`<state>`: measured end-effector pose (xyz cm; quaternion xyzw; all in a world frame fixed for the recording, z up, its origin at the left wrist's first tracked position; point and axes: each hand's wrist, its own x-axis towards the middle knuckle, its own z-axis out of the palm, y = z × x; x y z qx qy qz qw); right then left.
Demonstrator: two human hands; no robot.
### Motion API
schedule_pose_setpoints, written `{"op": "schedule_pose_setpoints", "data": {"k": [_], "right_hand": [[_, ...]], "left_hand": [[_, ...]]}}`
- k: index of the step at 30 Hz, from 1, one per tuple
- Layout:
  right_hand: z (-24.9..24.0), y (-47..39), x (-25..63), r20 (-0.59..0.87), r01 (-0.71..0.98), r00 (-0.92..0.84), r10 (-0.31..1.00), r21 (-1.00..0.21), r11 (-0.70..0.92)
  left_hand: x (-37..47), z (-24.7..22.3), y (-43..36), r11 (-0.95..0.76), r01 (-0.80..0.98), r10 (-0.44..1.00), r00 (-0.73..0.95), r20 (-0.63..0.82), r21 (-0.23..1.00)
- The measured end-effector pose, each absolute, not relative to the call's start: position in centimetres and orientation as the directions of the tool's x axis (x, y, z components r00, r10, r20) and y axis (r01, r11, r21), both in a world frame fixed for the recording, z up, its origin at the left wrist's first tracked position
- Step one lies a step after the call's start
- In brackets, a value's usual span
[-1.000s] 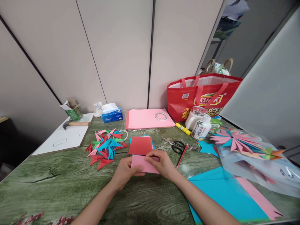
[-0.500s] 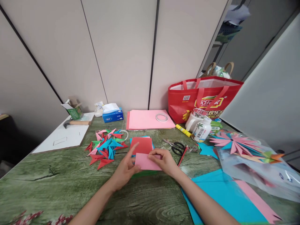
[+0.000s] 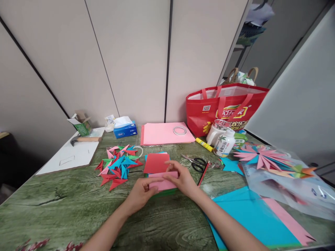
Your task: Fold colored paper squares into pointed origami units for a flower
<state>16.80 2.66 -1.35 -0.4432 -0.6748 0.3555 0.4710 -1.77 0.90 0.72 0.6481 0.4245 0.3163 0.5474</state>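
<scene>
A small pink paper (image 3: 163, 183) is held between both hands near the middle of the table, with a fold line or folded edge along its top. My left hand (image 3: 142, 192) pinches its left end between thumb and fingers. At the right end, my right hand (image 3: 180, 178) grips the top edge, its fingers curled. Just behind lies a red paper square (image 3: 157, 163) on top of blue sheets. Green paper (image 3: 164, 192) shows beneath the pink piece. Left of these is a pile of folded red, blue, pink and green paper pieces (image 3: 120, 166).
Scissors (image 3: 196, 163) and a red pencil (image 3: 203, 174) lie to the right. Behind are pink sheets (image 3: 159, 134), a glue stick (image 3: 204, 144), a white bottle (image 3: 224, 143) and a red bag (image 3: 201, 113). A hammer (image 3: 86, 139) lies back left, blue sheets (image 3: 253, 216) front right.
My left fingers have come down from above the red square onto the pink paper, whose top edge is now turned over. The view has shifted slightly.
</scene>
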Motion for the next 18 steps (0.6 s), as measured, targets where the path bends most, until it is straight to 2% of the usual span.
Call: {"op": "schedule_pose_setpoints", "data": {"k": [5,12,15,18], "right_hand": [[-1.32,2.52,16.48,0.188,0.035,-0.191,0.963,-0.980,0.198],[-1.52,2.10,15.94,0.241,0.272,-0.086,0.967,-0.928,0.256],[-1.19,1.98,15.90,0.220,0.259,-0.081,0.972,-0.937,0.234],[-0.88,1.89,15.85,0.101,0.120,-0.140,0.985,-0.986,0.119]], "left_hand": [[-1.87,0.51,1.07,-0.079,0.204,0.953,0.301,0.014,0.976],[-1.55,0.47,0.72,-0.002,0.033,0.935,0.355,-0.010,0.999],[-1.61,0.33,0.77,0.038,-0.043,0.933,0.360,-0.020,0.998],[-1.80,0.14,0.90,0.069,-0.109,0.928,0.371,-0.024,0.992]]}}
